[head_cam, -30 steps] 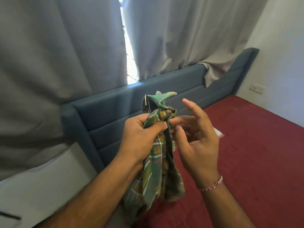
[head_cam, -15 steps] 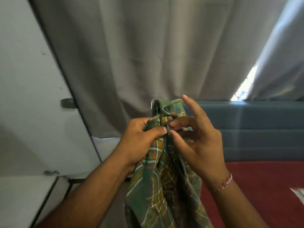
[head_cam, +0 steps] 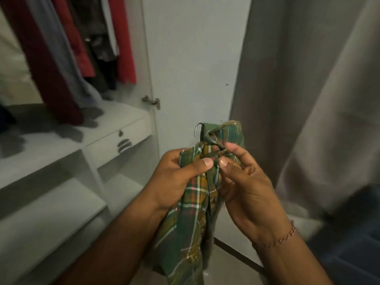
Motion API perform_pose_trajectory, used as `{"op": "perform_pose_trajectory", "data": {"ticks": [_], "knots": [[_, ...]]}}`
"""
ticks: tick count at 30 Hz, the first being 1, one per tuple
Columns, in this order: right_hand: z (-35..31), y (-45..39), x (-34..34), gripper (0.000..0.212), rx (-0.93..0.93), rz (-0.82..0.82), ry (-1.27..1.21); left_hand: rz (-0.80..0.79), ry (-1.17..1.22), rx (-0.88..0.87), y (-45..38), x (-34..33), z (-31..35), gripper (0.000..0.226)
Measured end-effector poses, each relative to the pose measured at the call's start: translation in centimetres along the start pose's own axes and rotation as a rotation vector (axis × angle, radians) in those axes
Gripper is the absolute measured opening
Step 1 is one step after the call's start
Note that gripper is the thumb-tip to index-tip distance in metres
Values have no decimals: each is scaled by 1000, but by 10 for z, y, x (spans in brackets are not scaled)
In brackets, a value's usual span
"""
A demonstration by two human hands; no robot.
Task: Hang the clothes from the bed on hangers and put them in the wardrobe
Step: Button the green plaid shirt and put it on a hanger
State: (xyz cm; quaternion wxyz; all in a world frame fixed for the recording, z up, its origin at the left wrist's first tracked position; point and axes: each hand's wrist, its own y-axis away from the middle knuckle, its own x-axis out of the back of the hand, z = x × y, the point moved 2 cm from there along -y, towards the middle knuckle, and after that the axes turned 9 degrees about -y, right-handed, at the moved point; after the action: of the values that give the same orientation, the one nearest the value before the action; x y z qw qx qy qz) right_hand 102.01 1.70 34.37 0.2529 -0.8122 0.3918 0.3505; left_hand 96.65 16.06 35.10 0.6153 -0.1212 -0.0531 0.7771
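Where grey curtain filled your view half a second ago, the open white wardrobe (head_cam: pixel 115 128) now stands left of your hands, red and dark garments (head_cam: pixel 67 50) hanging inside it. Your left hand (head_cam: pixel 176 177) grips the bunched green plaid shirt (head_cam: pixel 191 219) while your right hand (head_cam: pixel 244 182) pinches its collar. Only the hanger's silver metal hook (head_cam: pixel 197 128) shows above the cloth; the rest is hidden.
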Motion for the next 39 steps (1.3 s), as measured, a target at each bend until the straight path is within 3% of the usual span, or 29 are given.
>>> {"op": "perform_pose_trajectory", "data": {"ticks": [5, 9, 11, 12, 17, 20, 23, 28, 31, 33, 35, 37, 39], "knots": [[31, -36, -28, 50, -1, -159, 203, 117, -163, -35, 15, 59, 17, 19], [5, -80, -55, 27, 385, -221, 391, 164, -568, -65, 20, 92, 43, 10], [-13, -118, -83, 14, 475, -389, 551, 184, -763, -96, 21, 109, 59, 8], [-19, -137, -99, 18, 468, -496, 672, 173, -861, -112, 20, 116, 66, 12], [4, -193, -183, 16, 328, -1106, 1195, 152, -1192, -108, 16, 142, 105, 27], [16, -204, -216, 9, 346, -1263, 1253, 225, -1341, -104, 18, 154, 135, 22], [15, -212, -248, 7, 438, -1262, 1215, 210, -1609, -168, 22, 159, 171, 8], [13, -230, -303, 12, 717, -1048, 1181, 341, -1811, -204, 37, 163, 249, 26], [9, -233, -331, 13, 784, -929, 1151, 425, -1738, -178, 55, 162, 290, 36], [7, -230, -349, 14, 805, -894, 1136, 611, -1572, -254, 61, 168, 308, 53], [11, -226, -364, 15, 825, -875, 1140, 819, -1453, -141, 58, 184, 314, 61], [17, -222, -377, 15, 853, -842, 1162, 868, -1530, 137, 49, 198, 312, 48], [28, -220, -390, 14, 900, -830, 1201, 884, -1583, 213, 41, 210, 313, 35]]}}
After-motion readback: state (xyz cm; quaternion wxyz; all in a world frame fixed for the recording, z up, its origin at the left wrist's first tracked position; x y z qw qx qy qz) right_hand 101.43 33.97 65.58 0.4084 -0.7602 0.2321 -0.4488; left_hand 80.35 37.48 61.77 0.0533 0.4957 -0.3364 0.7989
